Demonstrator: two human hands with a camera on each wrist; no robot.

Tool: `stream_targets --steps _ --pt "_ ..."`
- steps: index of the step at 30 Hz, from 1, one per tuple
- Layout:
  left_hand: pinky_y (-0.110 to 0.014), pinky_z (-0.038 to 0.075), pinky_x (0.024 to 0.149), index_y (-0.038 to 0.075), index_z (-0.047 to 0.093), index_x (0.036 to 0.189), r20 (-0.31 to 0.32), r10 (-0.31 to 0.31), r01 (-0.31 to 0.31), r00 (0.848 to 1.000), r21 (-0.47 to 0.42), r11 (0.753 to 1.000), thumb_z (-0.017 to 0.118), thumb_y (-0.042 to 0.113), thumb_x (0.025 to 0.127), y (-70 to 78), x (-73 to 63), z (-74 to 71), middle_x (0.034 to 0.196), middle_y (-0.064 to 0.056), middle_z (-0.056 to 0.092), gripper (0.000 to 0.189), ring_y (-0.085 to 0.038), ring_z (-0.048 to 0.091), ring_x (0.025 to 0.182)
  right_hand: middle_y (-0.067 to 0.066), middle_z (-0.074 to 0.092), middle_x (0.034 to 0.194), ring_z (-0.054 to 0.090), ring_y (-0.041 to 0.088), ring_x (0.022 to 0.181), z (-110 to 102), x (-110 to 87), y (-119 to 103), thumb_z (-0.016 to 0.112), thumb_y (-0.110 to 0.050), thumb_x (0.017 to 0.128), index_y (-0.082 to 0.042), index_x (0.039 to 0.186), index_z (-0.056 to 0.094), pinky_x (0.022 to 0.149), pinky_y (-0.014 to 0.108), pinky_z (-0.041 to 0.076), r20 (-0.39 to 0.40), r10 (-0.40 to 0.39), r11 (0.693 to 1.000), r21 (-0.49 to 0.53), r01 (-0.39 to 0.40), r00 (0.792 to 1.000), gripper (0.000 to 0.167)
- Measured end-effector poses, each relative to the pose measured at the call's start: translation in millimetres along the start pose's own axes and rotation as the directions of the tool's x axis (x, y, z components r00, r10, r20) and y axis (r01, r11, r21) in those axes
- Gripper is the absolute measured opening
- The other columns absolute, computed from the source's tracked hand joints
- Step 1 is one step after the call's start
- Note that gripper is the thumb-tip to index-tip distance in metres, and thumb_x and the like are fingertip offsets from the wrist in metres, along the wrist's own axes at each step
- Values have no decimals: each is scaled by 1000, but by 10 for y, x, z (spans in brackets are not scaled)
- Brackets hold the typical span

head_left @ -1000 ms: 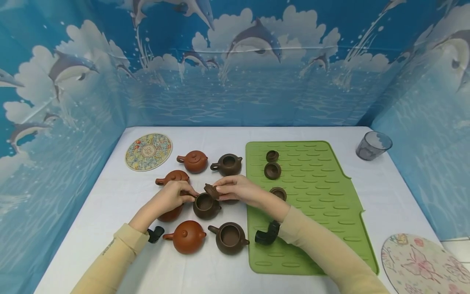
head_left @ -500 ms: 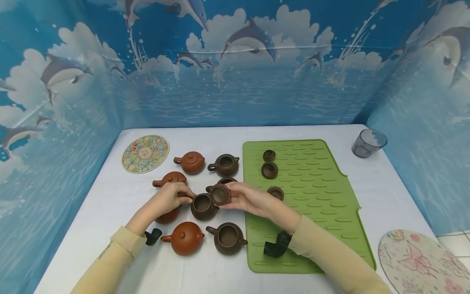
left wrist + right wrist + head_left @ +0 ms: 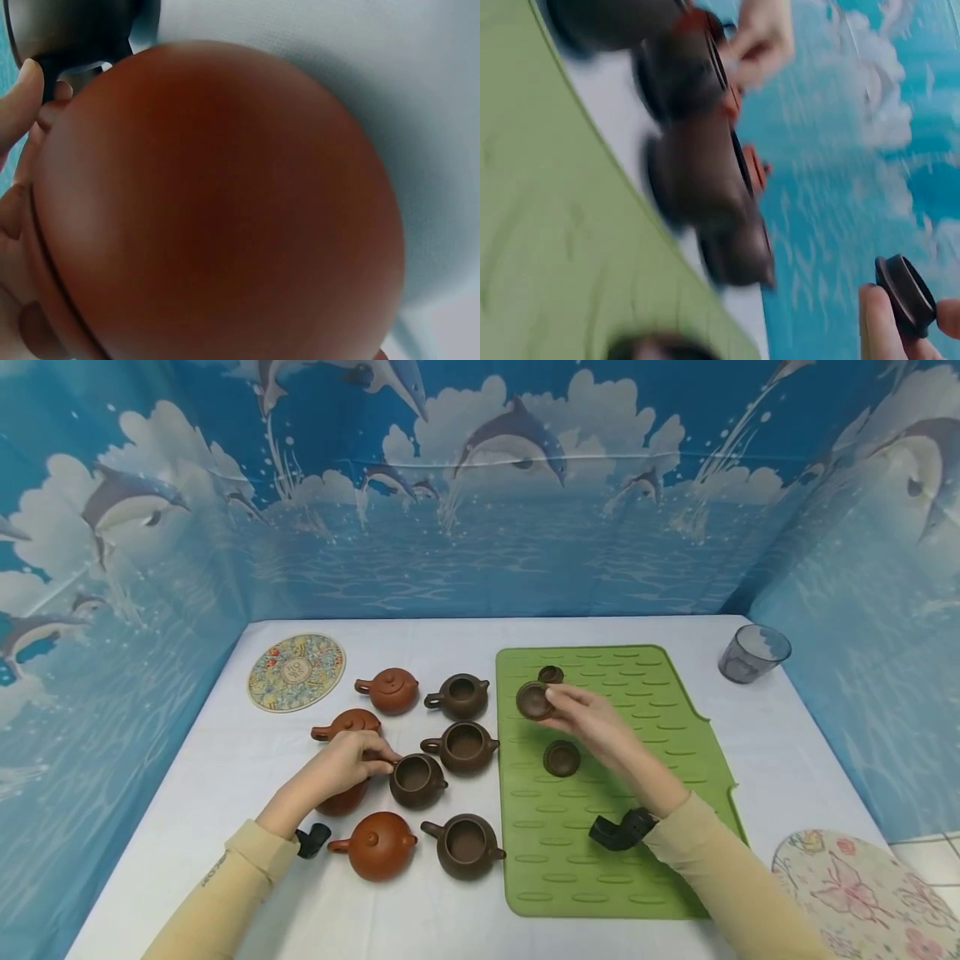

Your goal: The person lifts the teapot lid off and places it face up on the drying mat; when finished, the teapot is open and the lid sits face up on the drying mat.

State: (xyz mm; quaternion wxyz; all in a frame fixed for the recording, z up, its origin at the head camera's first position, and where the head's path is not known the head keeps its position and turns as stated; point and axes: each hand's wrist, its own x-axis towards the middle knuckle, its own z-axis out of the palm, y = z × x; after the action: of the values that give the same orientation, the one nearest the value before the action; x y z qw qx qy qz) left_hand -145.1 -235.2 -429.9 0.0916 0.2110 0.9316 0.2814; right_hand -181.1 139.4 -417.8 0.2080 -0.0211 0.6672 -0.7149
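Observation:
My left hand (image 3: 348, 768) pinches the handle of a lidless dark brown teapot (image 3: 417, 781). In the left wrist view, thumb and fingertips meet at that dark handle (image 3: 51, 71), while a reddish-brown teapot (image 3: 225, 202) fills most of the picture. Over the green mat (image 3: 622, 777), my right hand (image 3: 588, 722) holds a round dark brown teapot lid (image 3: 534, 701), its hollow underside facing up. The right wrist view has the same lid (image 3: 905, 296) between thumb and fingers. Two more lids show on the mat, a small one (image 3: 551, 674) and a nearer one (image 3: 562, 758).
More lidless dark teapots (image 3: 462, 747) stand in a column left of the mat, beside a column of lidded reddish-brown teapots (image 3: 380, 846). A patterned round mat (image 3: 297, 672) lies back left. At right are a grey glass (image 3: 753, 653) and a butterfly-patterned round mat (image 3: 855, 893).
My right hand has lifted the lid off the dark teapot and carried it right, over the green mat, turning its underside up. The left hand stays on the teapot's handle.

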Motion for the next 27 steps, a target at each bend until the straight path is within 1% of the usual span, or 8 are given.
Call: stream_targets --steps 3,7,13,16,18,20,24,27 --pt "-22 52 70 12 79 97 6 -4 5 1000 -2 1000 77 8 83 4 4 -2 88 2 73 15 -9 63 81 10 54 130 63 -1 96 -243 45 -13 52 -30 103 4 148 35 100 25 50 -106 -18 998 -66 11 994 59" --pt "-23 53 72 12 79 96 17 -11 11 1000 -7 1000 78 9 83 8 0 -1 89 2 74 14 -10 65 84 24 37 149 59 -6 94 -527 137 38 47 -36 104 2 152 30 105 26 47 -211 -22 990 -142 -8 977 64" --pt "-27 55 76 12 79 97 10 -20 20 1000 0 1000 77 9 83 9 3 -2 90 2 75 14 -14 67 87 23 38 151 55 -4 92 -808 308 157 44 -41 104 -1 152 33 106 33 47 -337 -8 962 -258 -84 941 63" --pt "-33 57 81 12 79 97 7 -23 23 1000 -2 1000 77 9 83 7 5 5 90 2 75 15 -19 69 92 23 39 152 54 -2 95 -894 374 205 43 -40 104 -1 152 33 104 31 49 -356 2 947 -299 -116 935 62" --pt "-36 57 83 12 79 97 11 -28 28 1000 -5 1000 77 9 83 6 4 7 91 2 76 14 -21 69 95 23 40 151 54 0 97 -938 412 228 44 -39 104 -1 151 35 101 29 51 -356 9 938 -320 -131 934 61" --pt "-36 57 84 12 79 97 15 -33 33 999 -7 999 77 9 83 6 4 7 91 2 76 14 -21 69 96 24 42 149 57 3 99 -970 442 243 45 -38 104 0 150 37 99 28 52 -349 14 921 -361 -148 937 60" --pt "-30 56 76 13 79 97 19 -40 40 999 -9 999 77 10 83 7 3 0 90 3 75 14 -15 67 88 26 45 146 62 21 112 -983 487 258 48 -36 104 3 146 42 98 30 53 -329 7 891 -427 -155 944 58" --pt "-26 53 73 13 79 97 19 -43 43 999 -10 999 77 10 83 7 5 -10 89 3 74 15 -11 65 85 26 45 147 57 34 124 -965 510 269 48 -36 104 3 145 44 99 33 52 -337 -5 884 -441 -153 941 57"
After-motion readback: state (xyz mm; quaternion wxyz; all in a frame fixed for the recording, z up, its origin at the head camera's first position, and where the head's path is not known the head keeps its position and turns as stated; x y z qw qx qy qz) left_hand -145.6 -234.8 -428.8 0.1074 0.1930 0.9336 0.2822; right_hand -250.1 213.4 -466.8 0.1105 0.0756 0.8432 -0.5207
